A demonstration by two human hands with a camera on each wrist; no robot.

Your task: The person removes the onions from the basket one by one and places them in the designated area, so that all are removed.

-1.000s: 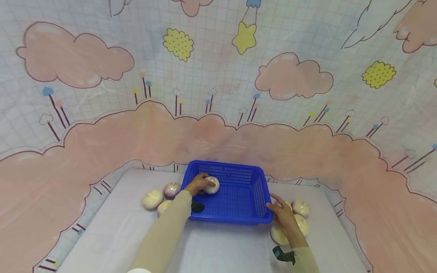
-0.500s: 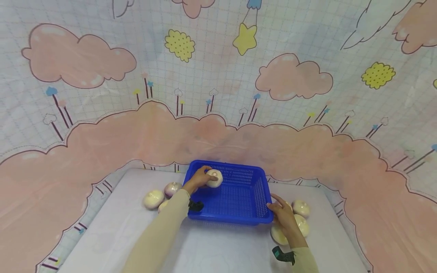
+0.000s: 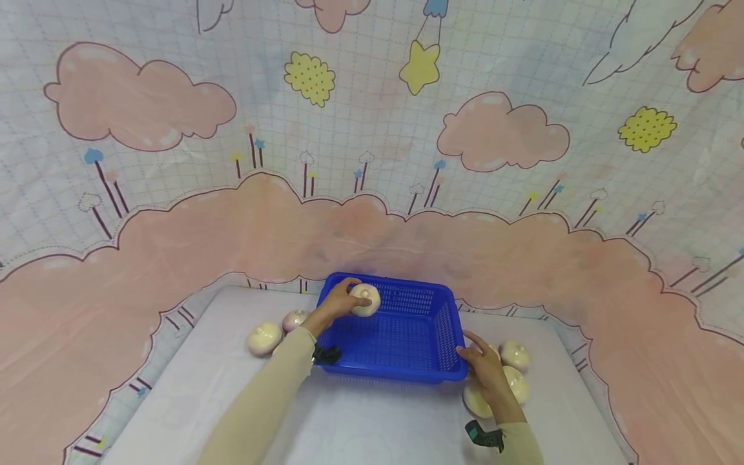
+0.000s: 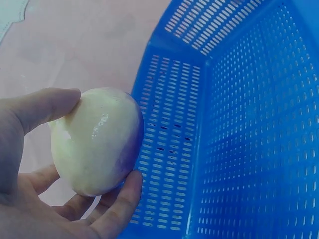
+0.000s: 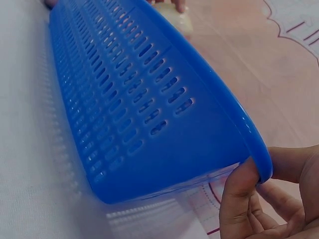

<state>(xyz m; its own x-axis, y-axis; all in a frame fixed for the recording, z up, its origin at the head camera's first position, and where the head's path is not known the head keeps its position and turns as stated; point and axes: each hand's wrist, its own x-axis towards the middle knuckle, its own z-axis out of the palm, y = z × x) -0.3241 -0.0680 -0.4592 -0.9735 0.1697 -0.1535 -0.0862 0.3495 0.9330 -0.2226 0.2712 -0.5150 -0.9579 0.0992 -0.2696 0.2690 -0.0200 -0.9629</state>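
My left hand (image 3: 339, 302) holds a glossy cream turnip (image 3: 367, 302) above the left part of a blue plastic basket (image 3: 395, 374). Thumb and fingers lie on opposite sides of the turnip in the left wrist view, where its far side shows a purple tint. My right hand (image 3: 487, 373) grips the basket's rim at the near right corner. In the right wrist view its thumb and fingers (image 5: 239, 191) pinch that rim from both sides. The basket's mesh floor shows bare in the head view.
Left of the basket lie more turnips (image 3: 264, 338), partly hidden by my left sleeve. Several others (image 3: 515, 356) sit at the right, around my right wrist. A white cloth covers the table (image 3: 372, 426), and a patterned curtain (image 3: 360, 239) hangs right behind the basket.
My left hand has raised the turnip slightly, towards the basket's back left. My right hand keeps its place on the rim, and the basket stays where it was.
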